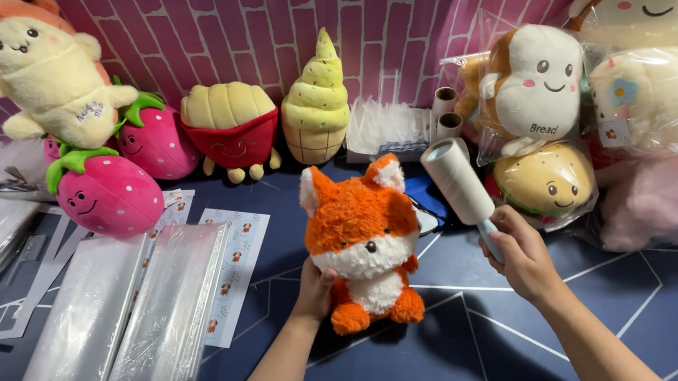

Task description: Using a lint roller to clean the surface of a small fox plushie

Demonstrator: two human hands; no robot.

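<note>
Left hand (313, 290) has its grip closed on the side of an orange and white fox plush (364, 242), keeping it upright on the dark blue surface (424, 358), pretty much dead centre. Right hand (522, 255) is wrapped around the handle of a lint roller (457, 180), roller end tilted up and toward the fox, just beside its ear but I think not quite touching, hard to say from this angle. Off to the left lie stacks of clear plastic bags (122, 318) with sticker sheets (233, 264) next to them. Along the pink brick wall (271, 21) sit two strawberry plushes (108, 194), a fries plush (230, 128) and an ice cream plush (315, 105). Bagged bread and burger plushes (541, 131) are piled on the right.
</note>
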